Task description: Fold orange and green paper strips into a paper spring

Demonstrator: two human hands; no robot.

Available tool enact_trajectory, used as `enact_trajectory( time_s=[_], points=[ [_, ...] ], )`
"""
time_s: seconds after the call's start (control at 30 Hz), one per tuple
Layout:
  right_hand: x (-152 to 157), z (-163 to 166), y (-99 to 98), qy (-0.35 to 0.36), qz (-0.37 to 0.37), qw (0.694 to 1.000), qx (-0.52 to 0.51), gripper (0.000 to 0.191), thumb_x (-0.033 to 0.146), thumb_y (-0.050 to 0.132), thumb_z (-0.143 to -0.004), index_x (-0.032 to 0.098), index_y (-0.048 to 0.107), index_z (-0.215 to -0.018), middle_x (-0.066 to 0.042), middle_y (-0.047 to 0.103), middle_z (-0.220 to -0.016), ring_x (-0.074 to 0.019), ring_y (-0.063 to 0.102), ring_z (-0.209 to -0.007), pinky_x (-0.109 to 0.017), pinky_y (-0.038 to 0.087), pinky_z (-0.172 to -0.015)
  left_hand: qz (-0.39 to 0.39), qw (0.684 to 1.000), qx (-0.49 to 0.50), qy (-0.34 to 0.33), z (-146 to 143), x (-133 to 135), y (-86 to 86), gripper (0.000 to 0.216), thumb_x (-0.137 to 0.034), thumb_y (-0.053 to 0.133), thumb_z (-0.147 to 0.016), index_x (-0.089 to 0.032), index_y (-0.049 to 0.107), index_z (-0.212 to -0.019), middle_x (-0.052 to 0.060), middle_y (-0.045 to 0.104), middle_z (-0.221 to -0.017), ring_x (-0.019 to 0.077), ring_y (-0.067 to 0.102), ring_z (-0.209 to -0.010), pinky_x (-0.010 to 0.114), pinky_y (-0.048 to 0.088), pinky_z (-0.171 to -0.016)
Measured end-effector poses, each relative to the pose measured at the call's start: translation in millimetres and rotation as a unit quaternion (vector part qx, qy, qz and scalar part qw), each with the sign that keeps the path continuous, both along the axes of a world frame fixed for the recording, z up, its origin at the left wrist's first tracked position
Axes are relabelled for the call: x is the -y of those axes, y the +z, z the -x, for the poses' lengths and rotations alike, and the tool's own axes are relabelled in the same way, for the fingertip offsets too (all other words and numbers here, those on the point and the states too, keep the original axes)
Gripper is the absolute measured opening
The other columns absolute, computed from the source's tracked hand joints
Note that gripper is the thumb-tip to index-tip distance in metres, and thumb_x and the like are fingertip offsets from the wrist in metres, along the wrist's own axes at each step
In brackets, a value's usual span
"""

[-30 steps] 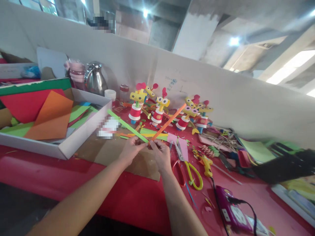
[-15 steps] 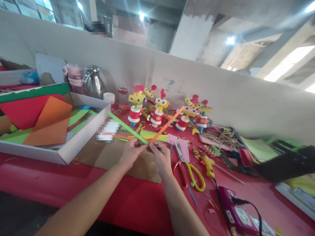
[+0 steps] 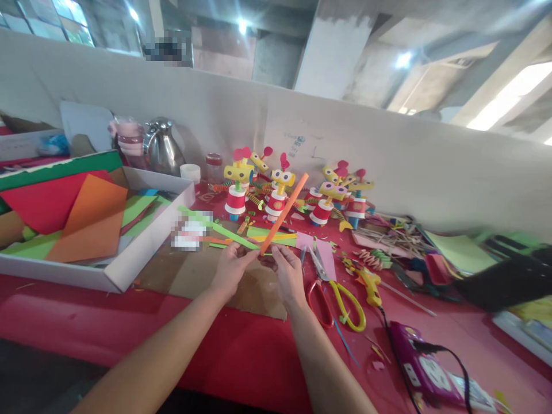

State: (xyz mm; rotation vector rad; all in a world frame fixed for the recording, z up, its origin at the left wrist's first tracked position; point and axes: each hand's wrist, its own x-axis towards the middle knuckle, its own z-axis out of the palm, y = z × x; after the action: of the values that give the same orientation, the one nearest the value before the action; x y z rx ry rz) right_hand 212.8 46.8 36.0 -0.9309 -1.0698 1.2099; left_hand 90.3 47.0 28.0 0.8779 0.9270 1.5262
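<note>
Over the brown cardboard [image 3: 190, 273] on the red tabletop [image 3: 254, 342], the left hand [image 3: 230, 270] had its fingers pinched on the green paper strip [image 3: 235, 236], near where it met the orange paper strip [image 3: 284, 214]. The right hand's [image 3: 288, 273] fingers curled at that join, their grip unclear. Scissors [image 3: 320, 267] lay to the right; cup-bodied figures [image 3: 235, 202] stood behind.

A red table [image 3: 259, 351] bears cardboard [image 3: 190, 273] centrally, a white box [image 3: 150, 240] left, scissors [image 3: 322, 277] and glue gun [image 3: 371, 284] right, figures [image 3: 271, 201] far.
</note>
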Motion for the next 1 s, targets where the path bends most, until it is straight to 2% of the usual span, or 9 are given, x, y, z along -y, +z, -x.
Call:
enact_trajectory(
  time_s=[0.1, 0.27, 0.43, 0.57, 0.73, 1.0],
  points=[
    [0.6, 0.8, 0.5, -0.018, -0.001, 0.999, 0.029, 0.025, 0.040, 0.070, -0.074, 0.019, 0.069, -0.087, -0.003, 0.071, -0.081, -0.0150, 0.064, -0.062, -0.030, 0.053, -0.062, 0.013, 1.000, 0.022, 0.001, 0.6, 0.1, 1.9, 0.029, -0.023, 0.078, -0.064, -0.018, 0.065, -0.089, -0.002, 0.067, -0.069, 0.0139, 0.063, -0.071, 0.026, 0.044, -0.070],
    [2.9, 1.6, 1.1, -0.027, -0.044, 0.995, 0.089, 0.015, 0.030, 0.073, -0.070, 0.018, 0.072, -0.079, -0.003, 0.071, -0.073, -0.0169, 0.065, -0.067, -0.032, 0.053, -0.069, 0.019, 1.000, 0.022, -0.006, 0.6, 1.0, 2.0, 0.026, -0.022, 0.079, -0.062, -0.017, 0.065, -0.083, -0.002, 0.067, -0.069, 0.0126, 0.061, -0.070, 0.026, 0.045, -0.070],
    [3.5, 0.4, 0.0, -0.043, -0.025, 0.995, 0.087, 0.013, 0.029, 0.073, -0.069, 0.018, 0.072, -0.075, -0.002, 0.069, -0.067, -0.0172, 0.064, -0.063, -0.033, 0.054, -0.066, 0.008, 1.000, 0.011, -0.011, -0.9, 1.8, 0.1, 0.024, -0.023, 0.079, -0.063, -0.017, 0.066, -0.083, -0.002, 0.067, -0.070, 0.0132, 0.062, -0.070, 0.027, 0.046, -0.072],
    [1.5, -0.4, 0.2, -0.026, -0.015, 0.997, 0.070, 0.014, 0.031, 0.071, -0.071, 0.018, 0.072, -0.075, -0.002, 0.069, -0.066, -0.0165, 0.064, -0.062, -0.031, 0.053, -0.065, 0.011, 1.000, 0.009, -0.005, -1.3, 1.1, 0.1, 0.025, -0.024, 0.079, -0.064, -0.017, 0.065, -0.083, -0.001, 0.067, -0.070, 0.0139, 0.062, -0.070, 0.028, 0.046, -0.072],
    [-0.3, -2.0, 0.0, -0.033, -0.017, 0.996, 0.084, 0.017, 0.033, 0.069, -0.072, 0.017, 0.072, -0.076, -0.001, 0.068, -0.062, -0.0162, 0.063, -0.059, -0.030, 0.053, -0.062, 0.013, 1.000, -0.014, 0.006, -2.1, 0.4, -1.9, 0.027, -0.026, 0.080, -0.062, -0.016, 0.067, -0.084, 0.002, 0.070, -0.078, 0.0157, 0.062, -0.074, 0.029, 0.047, -0.073],
    [2.3, -0.1, 0.2, -0.036, -0.047, 0.992, 0.114, 0.018, 0.033, 0.066, -0.076, 0.016, 0.071, -0.078, -0.002, 0.067, -0.063, -0.0160, 0.063, -0.060, -0.028, 0.052, -0.062, 0.018, 0.998, 0.050, -0.040, -2.6, 0.4, 3.1, 0.023, -0.024, 0.082, -0.058, -0.013, 0.070, -0.073, 0.004, 0.070, -0.070, 0.0159, 0.063, -0.069, 0.030, 0.047, -0.071]
  ],
)
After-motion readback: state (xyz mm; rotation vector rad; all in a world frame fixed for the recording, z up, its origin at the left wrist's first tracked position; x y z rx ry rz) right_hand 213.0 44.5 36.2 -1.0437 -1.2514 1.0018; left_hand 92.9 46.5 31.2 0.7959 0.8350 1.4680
